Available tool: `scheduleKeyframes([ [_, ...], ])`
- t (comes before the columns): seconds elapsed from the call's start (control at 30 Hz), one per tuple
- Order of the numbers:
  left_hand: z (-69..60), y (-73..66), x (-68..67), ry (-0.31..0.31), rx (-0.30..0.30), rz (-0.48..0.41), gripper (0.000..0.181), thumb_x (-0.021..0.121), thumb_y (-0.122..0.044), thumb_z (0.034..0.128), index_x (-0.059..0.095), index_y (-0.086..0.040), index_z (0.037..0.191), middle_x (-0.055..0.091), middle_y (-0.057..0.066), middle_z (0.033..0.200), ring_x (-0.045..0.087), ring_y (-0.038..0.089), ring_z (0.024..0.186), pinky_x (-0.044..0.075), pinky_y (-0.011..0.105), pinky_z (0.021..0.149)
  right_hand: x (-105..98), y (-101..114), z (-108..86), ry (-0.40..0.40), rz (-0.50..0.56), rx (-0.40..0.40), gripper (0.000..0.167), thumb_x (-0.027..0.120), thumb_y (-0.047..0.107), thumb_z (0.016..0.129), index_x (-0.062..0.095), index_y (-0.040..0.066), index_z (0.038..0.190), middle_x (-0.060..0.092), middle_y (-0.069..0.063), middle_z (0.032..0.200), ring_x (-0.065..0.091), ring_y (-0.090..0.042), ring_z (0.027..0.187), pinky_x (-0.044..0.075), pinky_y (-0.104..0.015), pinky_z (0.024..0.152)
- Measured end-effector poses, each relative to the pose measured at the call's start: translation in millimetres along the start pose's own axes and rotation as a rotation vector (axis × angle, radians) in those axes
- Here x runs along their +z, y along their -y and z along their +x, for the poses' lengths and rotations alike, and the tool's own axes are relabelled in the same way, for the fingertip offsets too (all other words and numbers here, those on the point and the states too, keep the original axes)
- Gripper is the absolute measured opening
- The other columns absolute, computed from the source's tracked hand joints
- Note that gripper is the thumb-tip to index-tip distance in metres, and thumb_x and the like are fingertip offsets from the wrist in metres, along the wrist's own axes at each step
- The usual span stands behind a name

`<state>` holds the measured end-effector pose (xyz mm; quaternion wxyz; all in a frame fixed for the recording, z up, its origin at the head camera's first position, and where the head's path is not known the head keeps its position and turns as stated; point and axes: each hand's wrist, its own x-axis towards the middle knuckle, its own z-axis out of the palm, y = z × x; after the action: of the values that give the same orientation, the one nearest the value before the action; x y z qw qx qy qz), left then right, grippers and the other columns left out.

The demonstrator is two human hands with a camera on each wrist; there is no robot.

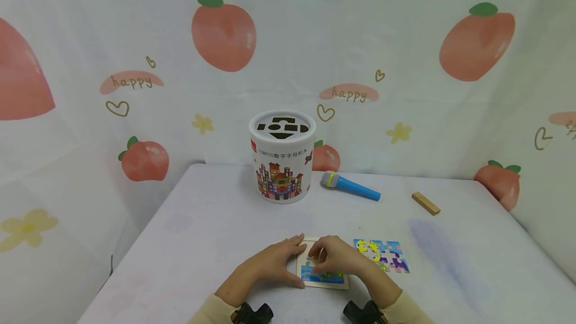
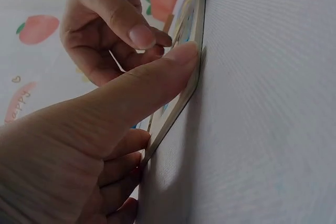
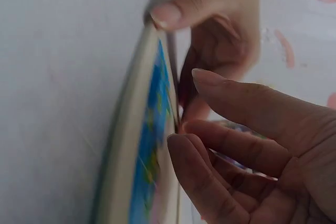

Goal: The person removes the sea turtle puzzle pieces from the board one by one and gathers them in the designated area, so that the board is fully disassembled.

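Observation:
In the head view a wooden-framed puzzle board lies on the white table, blue pieces filling its lower part. My left hand grips the board's left side, thumb at the lower corner and fingers at the upper edge; the left wrist view shows its thumb on the frame. Over the board hovers my right hand, its fingers loosely bent. The right wrist view shows its thumb apart from the fingertips, with no piece visible between them. Loose puzzle pieces lie right of the board.
Behind the board stands a white bucket with cut-out shapes in its lid. A blue toy microphone lies beside it, and a small wooden block is farther right. A fruit-patterned cloth hangs behind the table.

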<state>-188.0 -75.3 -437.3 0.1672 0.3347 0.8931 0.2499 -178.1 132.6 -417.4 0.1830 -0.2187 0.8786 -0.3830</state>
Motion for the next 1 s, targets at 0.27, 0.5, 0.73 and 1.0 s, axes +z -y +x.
scheduleKeyframes([
  [0.27, 1.8, 2.3, 0.8, -0.007, 0.029, 0.001, 0.086, 0.076, -0.049, 0.0697, 0.044, -0.009, 0.139, 0.028, 0.006, 0.153, 0.028, 0.024, 0.141, 0.029, 0.044, 0.113, 10.8, 4.9, 2.7, 0.01, 0.018, 0.003, 0.026, 0.079, 0.011, 0.072, 0.068, 0.004, 0.094, 0.063, -0.002, 0.085, 0.053, -0.012, 0.07, 0.046, -0.02, 0.058],
  [0.5, 1.4, 3.2, 2.2, -0.007, 0.019, -0.003, 0.086, 0.076, -0.05, 0.0695, 0.044, -0.01, 0.139, 0.026, 0.005, 0.154, 0.027, 0.024, 0.141, 0.029, 0.044, 0.113, 14.3, 4.4, 3.6, 0.007, 0.017, 0.013, 0.024, 0.078, 0.01, 0.073, 0.067, 0.005, 0.093, 0.063, -0.001, 0.085, 0.052, -0.013, 0.072, 0.046, -0.02, 0.06],
  [0.73, 1.1, 3.9, 3.2, -0.012, 0.015, 0.001, 0.086, 0.075, -0.051, 0.0697, 0.043, -0.011, 0.14, 0.025, 0.004, 0.154, 0.027, 0.024, 0.141, 0.03, 0.043, 0.113, 14.4, 3.2, 3.3, -0.013, 0.008, 0.013, 0.021, 0.077, 0.005, 0.073, 0.065, 0.003, 0.089, 0.06, -0.001, 0.081, 0.051, -0.012, 0.071, 0.045, -0.02, 0.059],
  [1.0, 0.4, 3.7, 3.3, -0.007, 0.015, -0.009, 0.086, 0.076, -0.05, 0.0695, 0.043, -0.011, 0.14, 0.025, 0.004, 0.154, 0.026, 0.024, 0.142, 0.029, 0.043, 0.113, 14.9, 2.5, 2.4, -0.008, 0.041, 0.008, 0.022, 0.076, 0.003, 0.073, 0.061, 0.002, 0.089, 0.057, -0.002, 0.08, 0.05, -0.012, 0.07, 0.045, -0.018, 0.059],
])
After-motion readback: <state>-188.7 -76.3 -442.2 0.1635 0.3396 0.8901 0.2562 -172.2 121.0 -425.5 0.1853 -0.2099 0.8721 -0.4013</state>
